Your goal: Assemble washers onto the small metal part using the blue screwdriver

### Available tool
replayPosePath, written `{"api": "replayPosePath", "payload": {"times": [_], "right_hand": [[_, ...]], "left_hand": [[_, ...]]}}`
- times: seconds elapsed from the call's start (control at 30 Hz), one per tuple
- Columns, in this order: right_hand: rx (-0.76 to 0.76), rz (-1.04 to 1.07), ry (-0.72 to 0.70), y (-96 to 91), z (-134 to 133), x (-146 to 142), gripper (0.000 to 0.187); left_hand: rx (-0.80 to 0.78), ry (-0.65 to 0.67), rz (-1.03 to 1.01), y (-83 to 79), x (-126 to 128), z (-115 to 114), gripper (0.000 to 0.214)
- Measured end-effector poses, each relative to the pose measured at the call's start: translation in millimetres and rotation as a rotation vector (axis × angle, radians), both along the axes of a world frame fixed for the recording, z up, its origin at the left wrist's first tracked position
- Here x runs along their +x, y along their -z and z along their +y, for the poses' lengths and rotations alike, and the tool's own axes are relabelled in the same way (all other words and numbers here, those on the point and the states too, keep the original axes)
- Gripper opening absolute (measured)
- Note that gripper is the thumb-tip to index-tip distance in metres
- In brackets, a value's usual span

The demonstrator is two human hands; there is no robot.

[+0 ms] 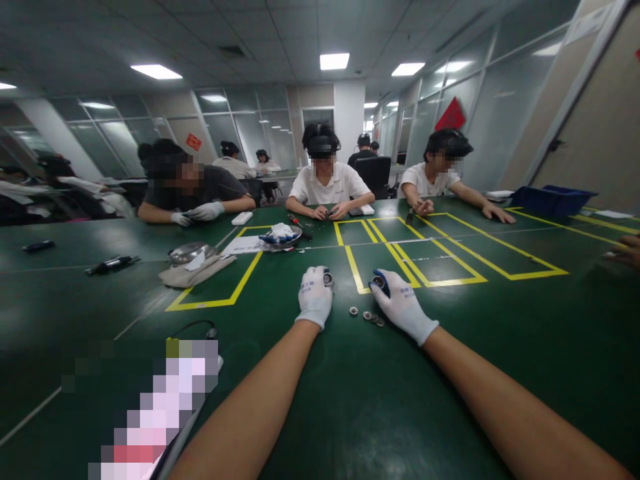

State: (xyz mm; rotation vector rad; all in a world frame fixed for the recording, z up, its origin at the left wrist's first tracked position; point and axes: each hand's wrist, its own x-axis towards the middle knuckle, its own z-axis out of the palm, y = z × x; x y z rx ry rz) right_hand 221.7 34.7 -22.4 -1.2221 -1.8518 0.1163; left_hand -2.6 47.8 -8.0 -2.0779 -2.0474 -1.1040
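My left hand point(314, 299), in a white glove with printed lettering, is closed round a small round metal part point(328, 279), which shows at its inner side. Across a short gap my right hand point(406, 308), gloved in white with blue fingertips, grips another round metal part point(378, 282) between thumb and fingers. Between the hands, nearer to me, several small metal discs lie on the green table: a single disc point(353, 311) and a cluster of discs point(369, 316) beside the right hand. The fingers' undersides are hidden.
Yellow tape point(280, 230) outlines areas on the table point(280, 427). Left of centre are a metal bowl point(189, 253) with cloth point(200, 272) and a plate point(295, 235) with gloves. A blue bin point(550, 200) stands at far right. Several people sit opposite; a blurred device point(165, 407) lies front left.
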Motion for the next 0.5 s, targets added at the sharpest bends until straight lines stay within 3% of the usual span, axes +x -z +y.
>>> {"api": "replayPosePath", "payload": {"times": [0.23, 0.37, 0.5], "right_hand": [[-0.024, -0.032, -0.026, -2.2, 1, 1, 0.037], [-0.042, -0.037, -0.019, -1.7, 1, 2, 0.036], [-0.054, -0.048, -0.015, 0.2, 2, 3, 0.035]], "left_hand": [[-0.17, -0.094, 0.106, -29.5, -24, 28, 0.033], [-0.354, -0.069, 0.263, -46.0, -65, 40, 0.035], [-0.453, -0.098, 0.326, -52.1, -116, 41, 0.034]]}}
